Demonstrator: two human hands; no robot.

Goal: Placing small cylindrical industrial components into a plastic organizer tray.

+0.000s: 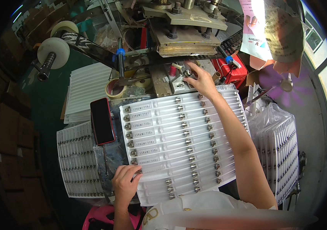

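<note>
A white moulded plastic tray (161, 105) lies before me, with rows of clear tubes that have metal ends and printed writing. At its lower left, my left hand (124, 179) has thumb and fingers about the metal end of one tube (152, 169). My right hand (202, 79) reaches across the tray to the press. Between its thumb and fingers is a metal-ended clear piece (187, 73), just above a small metal fixture (179, 85). My fingers partly cover that piece. A second tray (144, 201) with tubes shows beneath the front edge of the first.
A hot-stamping type press head (188, 43) hangs over the fixture, with dark foil (88, 47) running past it. A phone (102, 120) and a tape roll (115, 88) lie left. Stacked trays stand left (80, 161) and right (279, 155). A fan (286, 85) stands at right.
</note>
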